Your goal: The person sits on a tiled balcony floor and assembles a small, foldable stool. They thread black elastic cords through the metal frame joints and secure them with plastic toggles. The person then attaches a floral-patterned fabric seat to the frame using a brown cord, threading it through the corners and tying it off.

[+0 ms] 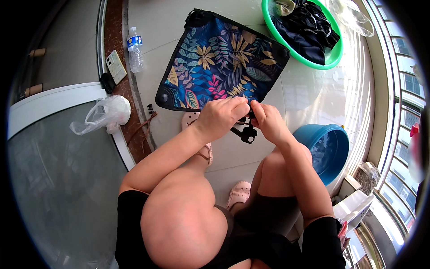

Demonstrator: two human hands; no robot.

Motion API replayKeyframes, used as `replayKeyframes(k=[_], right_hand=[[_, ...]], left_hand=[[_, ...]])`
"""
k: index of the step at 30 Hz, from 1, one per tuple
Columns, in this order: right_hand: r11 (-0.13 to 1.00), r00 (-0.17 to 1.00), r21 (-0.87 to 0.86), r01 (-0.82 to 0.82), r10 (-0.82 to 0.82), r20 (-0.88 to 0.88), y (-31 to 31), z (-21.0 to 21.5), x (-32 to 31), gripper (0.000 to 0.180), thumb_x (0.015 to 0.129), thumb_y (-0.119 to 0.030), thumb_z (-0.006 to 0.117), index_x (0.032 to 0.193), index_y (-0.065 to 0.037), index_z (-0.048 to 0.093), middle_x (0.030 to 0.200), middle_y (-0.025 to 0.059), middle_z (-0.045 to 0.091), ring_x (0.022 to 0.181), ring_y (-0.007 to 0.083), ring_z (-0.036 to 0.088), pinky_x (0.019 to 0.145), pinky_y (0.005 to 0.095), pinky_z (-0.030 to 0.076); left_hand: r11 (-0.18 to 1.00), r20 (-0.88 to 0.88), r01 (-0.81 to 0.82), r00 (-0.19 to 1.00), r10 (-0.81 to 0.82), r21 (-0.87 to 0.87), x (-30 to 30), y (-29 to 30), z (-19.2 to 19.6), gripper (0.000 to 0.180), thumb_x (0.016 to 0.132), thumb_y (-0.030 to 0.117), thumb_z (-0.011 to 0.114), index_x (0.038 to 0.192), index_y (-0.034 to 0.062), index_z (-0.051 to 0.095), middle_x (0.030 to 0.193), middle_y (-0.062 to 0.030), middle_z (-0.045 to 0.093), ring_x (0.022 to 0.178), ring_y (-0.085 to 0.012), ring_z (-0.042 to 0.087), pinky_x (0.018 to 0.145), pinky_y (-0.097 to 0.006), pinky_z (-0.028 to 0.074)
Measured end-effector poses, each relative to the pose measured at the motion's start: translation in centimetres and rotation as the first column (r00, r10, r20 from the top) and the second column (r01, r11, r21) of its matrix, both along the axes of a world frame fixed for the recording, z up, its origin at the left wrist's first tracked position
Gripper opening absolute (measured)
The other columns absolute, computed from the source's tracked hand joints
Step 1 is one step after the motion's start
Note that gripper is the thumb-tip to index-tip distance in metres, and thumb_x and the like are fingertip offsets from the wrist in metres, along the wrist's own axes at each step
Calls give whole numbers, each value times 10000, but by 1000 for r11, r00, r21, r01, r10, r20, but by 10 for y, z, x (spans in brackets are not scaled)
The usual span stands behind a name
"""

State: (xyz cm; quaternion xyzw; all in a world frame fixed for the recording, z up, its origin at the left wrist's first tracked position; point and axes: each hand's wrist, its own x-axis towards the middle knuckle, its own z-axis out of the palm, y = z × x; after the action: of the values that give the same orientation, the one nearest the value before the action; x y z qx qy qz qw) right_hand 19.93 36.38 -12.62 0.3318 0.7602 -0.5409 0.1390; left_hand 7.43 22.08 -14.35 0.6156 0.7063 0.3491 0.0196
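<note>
A dark blue leaf-print fabric panel point(224, 62) with a black border and black corner caps lies tilted in front of me; it looks like part of a folding bag or cart. At its near edge my left hand point(222, 116) is closed, thumb and fingers pinched on the fabric's edge. Right beside it my right hand point(267, 120) is closed in a pinch on the same edge. The exact bit between my fingertips is mostly hidden. Just below the hands hangs a black plastic fitting point(247, 134), attached under the panel. My pink clogs point(238, 193) stand on the floor beneath.
A green basin point(340, 49) of dark clothes stands at far right, a blue bucket point(333, 152) right of my knee. To the left are a plastic bottle point(135, 54), a phone point(116, 67), a white plastic bag point(107, 113) and a glass-panelled door point(67, 179). A barred window point(405, 112) lines the right.
</note>
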Motion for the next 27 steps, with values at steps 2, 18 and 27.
replayKeyframes(k=[2, 18, 27], right_hand=[[998, 1000, -51, 22, -21, 17, 3, -5, 1, 537, 1036, -400, 367, 727, -4, 560, 606, 137, 568, 610, 297, 565, 628, 395, 446], [942, 871, 228, 247, -113, -478, 0, -2, -28, 188, 976, -195, 592, 944, -13, 631, 860, 107, 562, 750, 281, 561, 690, 339, 456], [927, 891, 323, 191, -26, -453, -2, 4, -22, 156, 942, -198, 646, 931, -43, 648, 853, 86, 574, 683, 255, 579, 636, 337, 465]], left_hand=[[999, 9, -36, 999, 36, 19, 2, 2, -1, 147, 805, 90, 711, 899, 48, 606, 952, -90, 703, 742, -238, 702, 617, -312, 566], [983, 984, 46, -17, 176, -176, -33, 2, 14, 130, 953, 93, 640, 1062, 30, 608, 1012, -4, 657, 923, -52, 597, 844, -216, 475], [993, 993, -19, 5, 118, -117, -23, -8, -9, 121, 957, 47, 616, 1075, 26, 629, 979, 4, 667, 904, -47, 597, 844, -204, 464]])
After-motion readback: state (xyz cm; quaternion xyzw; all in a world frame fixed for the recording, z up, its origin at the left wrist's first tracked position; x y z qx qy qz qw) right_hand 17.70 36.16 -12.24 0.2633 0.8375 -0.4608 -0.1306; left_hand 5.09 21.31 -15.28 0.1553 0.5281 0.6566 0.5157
